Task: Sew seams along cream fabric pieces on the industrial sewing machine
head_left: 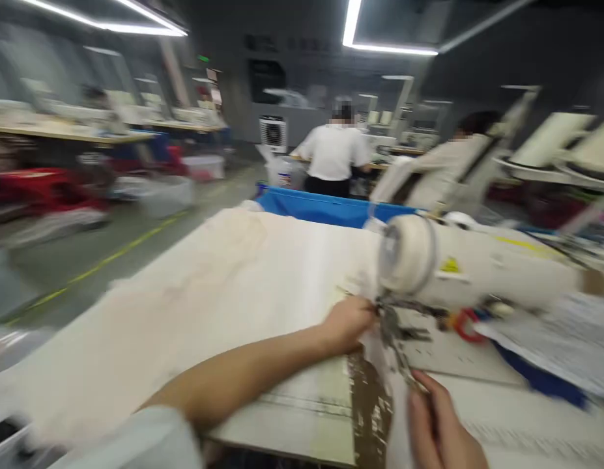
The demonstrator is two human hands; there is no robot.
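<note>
My left hand (350, 322) reaches across the table to the needle area of a white sewing machine (477, 264). Its fingers are closed, and their tips are hidden beside the metal parts (390, 326) under the machine head. Lower right, my right hand (441, 423) is closed, thumb and fingers together, at the near end of a slim metal piece (403, 365); blur hides whether that piece is a loose tool or part of the machine. A narrow strip of white fabric (397, 417) hangs between the hands. White fluffy fabric (184, 312) covers the table's left side.
Behind the table is a blue cloth bin (316, 207). A crumpled paper sheet (565, 339) and a red ring-shaped object (468, 326) lie on the right. Cones of thread (550, 140) stand beyond. A person in white (333, 153) sits ahead, another to the right.
</note>
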